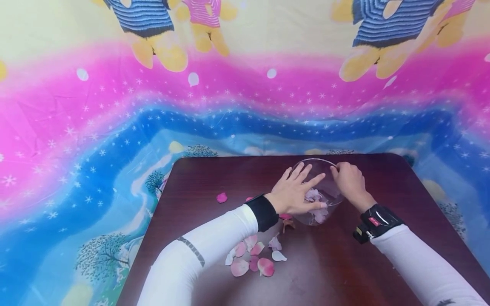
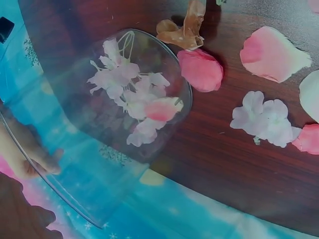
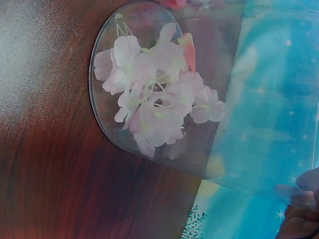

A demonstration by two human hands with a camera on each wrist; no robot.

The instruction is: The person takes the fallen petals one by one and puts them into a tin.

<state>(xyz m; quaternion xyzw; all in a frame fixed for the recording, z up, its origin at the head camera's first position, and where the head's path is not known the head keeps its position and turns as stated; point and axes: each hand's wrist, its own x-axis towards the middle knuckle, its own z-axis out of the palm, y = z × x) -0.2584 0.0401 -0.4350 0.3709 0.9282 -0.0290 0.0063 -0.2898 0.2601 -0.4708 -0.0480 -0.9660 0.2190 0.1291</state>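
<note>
**Glass bowl held at both sides on dark wooden table**

A clear glass bowl was observed on the far middle part of a dark red-brown wooden table, tilted rather than standing level. Pale pink and white artificial blossoms were seen lying inside it, against its bottom.

The left hand was laid flat against the bowl's left side and rim, fingers straight and spread, nothing being clasped. The right hand was placed at the bowl's right rim with its fingers curled over the edge; the rim was judged to be gripped. In the right wrist view the blossoms were seen bunched together through the glass, one deeper pink petal among them.

Loose petals were recorded in a cluster on the table nearer the person, below the left forearm. One single pink petal was noted well apart to the left. In the left wrist view a pink petal and a dried brown petal were found just beside the bowl, with a pale lilac blossom near them.

A bright printed cloth with cartoon bears was seen behind and around the table.
</note>
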